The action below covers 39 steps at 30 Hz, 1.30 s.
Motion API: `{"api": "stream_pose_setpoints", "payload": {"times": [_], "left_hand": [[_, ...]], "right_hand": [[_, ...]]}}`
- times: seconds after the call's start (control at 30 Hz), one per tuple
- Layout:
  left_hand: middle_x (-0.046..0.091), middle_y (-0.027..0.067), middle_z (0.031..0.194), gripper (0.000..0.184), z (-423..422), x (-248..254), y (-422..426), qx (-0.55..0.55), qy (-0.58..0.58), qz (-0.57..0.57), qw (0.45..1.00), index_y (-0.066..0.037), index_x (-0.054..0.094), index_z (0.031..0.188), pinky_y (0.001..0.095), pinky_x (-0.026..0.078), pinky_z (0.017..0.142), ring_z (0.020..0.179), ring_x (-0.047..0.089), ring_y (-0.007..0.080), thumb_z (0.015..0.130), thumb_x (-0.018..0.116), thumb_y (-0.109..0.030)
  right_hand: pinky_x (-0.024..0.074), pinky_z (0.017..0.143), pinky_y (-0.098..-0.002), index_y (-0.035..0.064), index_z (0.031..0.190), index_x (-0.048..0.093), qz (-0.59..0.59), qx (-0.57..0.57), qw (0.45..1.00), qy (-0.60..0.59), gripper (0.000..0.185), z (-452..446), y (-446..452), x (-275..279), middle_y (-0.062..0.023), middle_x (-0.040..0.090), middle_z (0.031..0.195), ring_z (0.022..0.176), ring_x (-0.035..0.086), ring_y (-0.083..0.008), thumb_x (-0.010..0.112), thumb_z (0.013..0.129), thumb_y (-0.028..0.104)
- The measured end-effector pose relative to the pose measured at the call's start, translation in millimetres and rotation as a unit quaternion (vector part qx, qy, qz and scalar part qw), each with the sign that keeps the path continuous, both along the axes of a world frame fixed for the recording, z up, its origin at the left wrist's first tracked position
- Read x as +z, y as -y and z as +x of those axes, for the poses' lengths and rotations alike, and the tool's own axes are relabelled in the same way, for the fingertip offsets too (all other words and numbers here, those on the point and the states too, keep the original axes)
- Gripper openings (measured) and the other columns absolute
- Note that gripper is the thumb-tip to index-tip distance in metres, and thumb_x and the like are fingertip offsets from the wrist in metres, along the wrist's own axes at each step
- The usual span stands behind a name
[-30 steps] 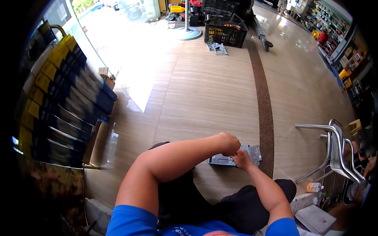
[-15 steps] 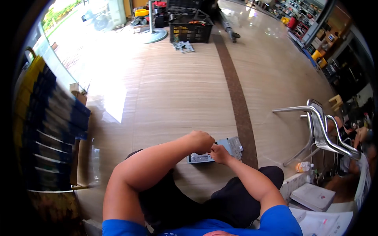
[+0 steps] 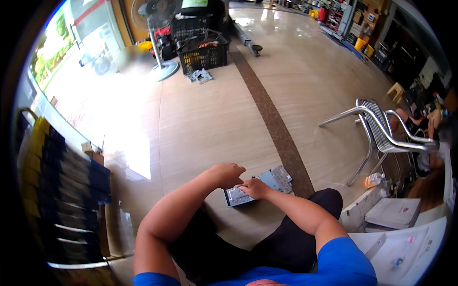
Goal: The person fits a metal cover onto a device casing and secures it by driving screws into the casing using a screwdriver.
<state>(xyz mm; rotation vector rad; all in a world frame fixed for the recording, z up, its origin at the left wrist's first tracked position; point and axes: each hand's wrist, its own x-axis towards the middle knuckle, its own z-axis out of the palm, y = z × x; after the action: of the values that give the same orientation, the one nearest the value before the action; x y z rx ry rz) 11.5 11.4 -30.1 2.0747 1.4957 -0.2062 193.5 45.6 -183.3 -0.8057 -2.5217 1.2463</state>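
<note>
A flat, boxy silver metal device (image 3: 235, 197) lies on the tiled floor in front of my folded legs. At its far right is a bluish metal plate with a grey slotted edge (image 3: 283, 174). My left hand (image 3: 226, 175) is over the device's upper left side, closed, with its fingers pointing right. Against its fingertips, my right hand (image 3: 255, 188) is closed in a pinch just above the device. Whatever lies between the fingers is too small or hidden to make out.
A metal chair (image 3: 381, 126) stands at right, near a bottle (image 3: 374, 180) and a white box (image 3: 394, 212). Stacked blue and yellow boxes (image 3: 62, 186) line the left. Farther off are a black crate (image 3: 204, 55), metal parts (image 3: 199, 76) and a fan (image 3: 165, 70). Another person sits behind the chair.
The camera view has turned, moving the crate and fan left and lower in view. My left hand has shifted slightly left of the right one, and both stay at the device.
</note>
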Motion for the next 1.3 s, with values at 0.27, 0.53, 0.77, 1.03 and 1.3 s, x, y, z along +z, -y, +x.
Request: {"api": "stream_pose_setpoints", "payload": {"times": [0.27,0.53,0.77,1.03,1.3], "left_hand": [[0.054,0.0197,0.132,0.052,-12.2,-0.1,68.6,0.168,0.157,0.254,0.939,-0.004,0.053,0.130,0.0437,0.047,0.095,0.118,0.054,0.0375,0.083,0.070,-0.020],[0.052,0.0152,0.134,0.036,52.0,-47.1,280.3,0.153,-0.070,0.269,0.948,-0.016,0.064,0.116,0.0683,0.020,0.108,0.130,0.042,0.0419,0.080,0.065,-0.020],[0.038,0.0047,0.153,0.046,93.0,-31.0,367.9,0.172,-0.191,0.202,0.945,-0.038,0.048,0.136,0.0789,0.016,0.102,0.142,0.031,0.0354,0.093,0.039,-0.052],[0.025,0.0035,0.157,0.044,73.8,-62.1,365.3,0.172,-0.155,0.016,0.973,-0.036,0.054,0.131,0.0837,0.004,0.099,0.146,0.014,0.0415,0.087,0.055,-0.036],[0.028,-0.0006,0.155,0.042,72.2,-49.5,360.7,0.125,-0.142,0.007,0.982,-0.036,0.056,0.130,0.0858,0.006,0.096,0.145,0.011,0.0470,0.088,0.053,-0.034]], "right_hand": [[0.0503,0.085,-0.0437,0.0117,0.107,0.069,0.064,0.031,0.994,0.081,0.030,-5.3,-4.6,-4.1,-0.0160,0.069,0.103,0.097,0.064,-0.0349,0.054,0.091,0.031],[0.0505,0.086,-0.0436,0.0121,0.107,0.069,0.039,0.001,0.995,0.093,0.029,0.9,-6.9,-11.8,-0.0151,0.069,0.103,0.097,0.064,-0.0346,0.053,0.092,0.031],[0.0507,0.085,-0.0447,0.0127,0.105,0.068,0.054,0.009,0.996,0.073,0.027,-4.1,-15.4,-19.5,-0.0152,0.069,0.103,0.097,0.064,-0.0354,0.052,0.092,0.030],[0.0509,0.086,-0.0429,0.0108,0.104,0.070,0.043,-0.001,0.996,0.074,0.028,-4.8,-18.1,-19.7,-0.0150,0.069,0.102,0.096,0.065,-0.0343,0.055,0.090,0.030],[0.0510,0.085,-0.0433,0.0117,0.104,0.070,0.060,0.010,0.996,0.066,0.028,0.8,-20.7,-18.5,-0.0152,0.069,0.101,0.095,0.065,-0.0348,0.054,0.090,0.030]]}}
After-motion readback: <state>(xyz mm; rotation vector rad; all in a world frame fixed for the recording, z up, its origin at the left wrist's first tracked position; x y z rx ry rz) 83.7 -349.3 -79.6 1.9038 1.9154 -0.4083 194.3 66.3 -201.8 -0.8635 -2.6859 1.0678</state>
